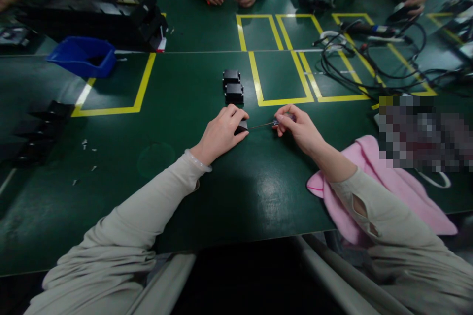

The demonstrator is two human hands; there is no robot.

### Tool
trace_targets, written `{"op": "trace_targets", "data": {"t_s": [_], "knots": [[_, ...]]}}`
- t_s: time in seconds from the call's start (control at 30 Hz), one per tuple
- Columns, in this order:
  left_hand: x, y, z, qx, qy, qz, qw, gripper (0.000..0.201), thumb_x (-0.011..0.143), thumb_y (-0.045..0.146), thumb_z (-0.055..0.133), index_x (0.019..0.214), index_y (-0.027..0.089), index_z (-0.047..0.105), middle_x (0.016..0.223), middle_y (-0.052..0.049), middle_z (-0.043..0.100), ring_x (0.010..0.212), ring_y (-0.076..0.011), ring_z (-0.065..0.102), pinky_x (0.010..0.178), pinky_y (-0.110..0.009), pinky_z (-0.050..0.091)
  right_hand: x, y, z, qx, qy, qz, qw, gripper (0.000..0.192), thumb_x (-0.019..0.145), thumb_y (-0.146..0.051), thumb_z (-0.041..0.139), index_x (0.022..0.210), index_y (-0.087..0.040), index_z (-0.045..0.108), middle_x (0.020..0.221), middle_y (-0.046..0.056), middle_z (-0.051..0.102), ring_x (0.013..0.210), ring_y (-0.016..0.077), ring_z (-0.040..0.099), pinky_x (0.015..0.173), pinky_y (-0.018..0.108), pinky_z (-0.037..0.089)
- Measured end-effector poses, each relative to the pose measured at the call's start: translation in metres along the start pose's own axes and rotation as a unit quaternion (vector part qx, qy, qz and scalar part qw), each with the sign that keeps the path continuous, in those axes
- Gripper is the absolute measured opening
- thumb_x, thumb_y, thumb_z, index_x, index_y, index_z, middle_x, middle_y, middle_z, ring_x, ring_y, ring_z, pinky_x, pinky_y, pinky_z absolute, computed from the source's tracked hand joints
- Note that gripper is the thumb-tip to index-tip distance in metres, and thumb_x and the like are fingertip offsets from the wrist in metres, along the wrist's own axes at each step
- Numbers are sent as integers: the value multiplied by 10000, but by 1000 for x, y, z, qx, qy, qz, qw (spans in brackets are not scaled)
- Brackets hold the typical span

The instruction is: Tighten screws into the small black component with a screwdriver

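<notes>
green table (192, 108), yellow tape outlines (142, 83)

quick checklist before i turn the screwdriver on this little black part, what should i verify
1. Left hand pinning the small black part on the green table: ok.
2. Right hand gripping the screwdriver at its handle end: ok.
3. Screwdriver tip reaching the part's right side: ok, shaft lies nearly flat toward it.
4. Tip seated in a screw head: cannot tell, too small to see.
5. Two other black parts standing apart from the working spot: ok.
6. Pink cloth away from the tool: ok, it lies under the right forearm.
</notes>
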State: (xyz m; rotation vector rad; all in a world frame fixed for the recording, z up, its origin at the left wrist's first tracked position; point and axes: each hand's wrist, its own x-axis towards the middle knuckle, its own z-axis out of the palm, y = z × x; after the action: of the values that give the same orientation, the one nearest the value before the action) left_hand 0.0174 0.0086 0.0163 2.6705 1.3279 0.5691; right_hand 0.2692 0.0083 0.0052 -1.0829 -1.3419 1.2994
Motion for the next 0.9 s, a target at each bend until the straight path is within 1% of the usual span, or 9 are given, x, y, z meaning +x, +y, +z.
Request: {"op": "trace_targets", "data": {"t_s": [0.17,0.37,0.57,0.7,0.77,0.9], "knots": [[0,0,0,-4,-1,6,1000,332,925,225,728,1210,183,564,1213,-93,608,1103,-254,604,820,-357,567,-1,-1,0,-1,-13,1,1000,314,925,-489,746,874,-211,610,512,-93,510,498,99,547,583,269,496],[-1,0,1,1,-1,4,1000,322,928,224,719,1208,184,565,1207,-94,610,1108,-259,608,832,-367,571,0,0,0,-12,1,-2,1000,296,884,-443,792,928,-216,606,555,-82,597,519,106,603,622,281,503],[0,2,-1,2,0,2,1000,329,928,231,727,1212,181,567,1206,-93,610,1100,-256,608,821,-360,573,-1,-3,0,-26,-13,-4,1000,306,913,-478,761,880,-224,593,497,-102,509,496,107,570,606,286,504],[-1,2,-2,2,-3,-1,1000,328,926,222,727,1208,178,568,1203,-94,610,1107,-256,607,829,-362,574,-1,-3,0,-27,-16,-14,999,301,892,-444,788,915,-224,584,558,-89,573,522,107,600,614,285,508],[-1,2,-2,0,-3,-3,1000,323,930,227,721,1209,184,565,1205,-92,610,1106,-255,609,823,-358,575,-2,-4,0,-26,-19,-11,999,286,908,-447,767,907,-223,590,545,-93,550,522,106,596,616,284,507],[-1,2,-2,-1,-2,-3,1000,305,936,238,704,1202,190,563,1202,-92,610,1104,-256,612,795,-347,572,-2,-5,-1,-26,-23,-3,999,273,934,-461,728,878,-224,605,487,-112,443,488,107,562,587,281,483]]}}
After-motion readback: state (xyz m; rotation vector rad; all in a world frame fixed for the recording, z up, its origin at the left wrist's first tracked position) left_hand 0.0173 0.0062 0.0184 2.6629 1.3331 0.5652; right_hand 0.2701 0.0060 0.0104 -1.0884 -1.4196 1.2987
